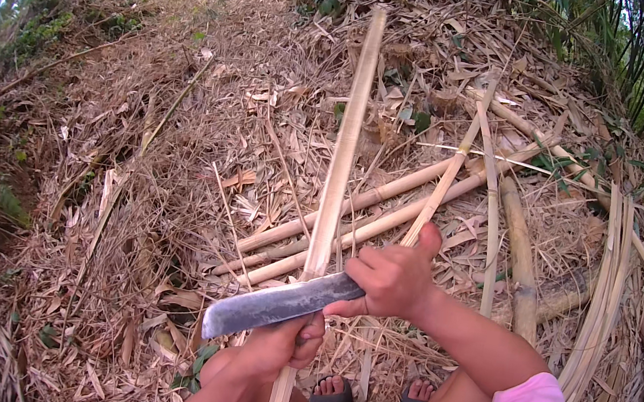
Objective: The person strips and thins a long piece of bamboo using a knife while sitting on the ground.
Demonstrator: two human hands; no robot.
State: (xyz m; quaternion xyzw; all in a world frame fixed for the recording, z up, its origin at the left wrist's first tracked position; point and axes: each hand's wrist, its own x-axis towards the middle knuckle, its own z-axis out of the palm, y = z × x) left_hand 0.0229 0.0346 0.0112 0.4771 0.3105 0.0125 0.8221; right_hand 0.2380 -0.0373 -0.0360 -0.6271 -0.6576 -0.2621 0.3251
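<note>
A long split bamboo strip, pale on its upper face, runs from between my knees up and away from me. My left hand is closed around its near part, just below the blade. In my right hand is a machete with a broad grey blade, its handle hidden by my fingers. The blade lies slantwise across the strip, its squared tip pointing left past my left hand. My right thumb sticks up, away from the blade. Whether the edge has entered the bamboo cannot be seen.
Bamboo poles lie crossed on dry leaf litter ahead. A thicker bamboo piece rests at the right, near a bundle of long split strips. Green bamboo stems stand at the upper right. My sandalled feet are below.
</note>
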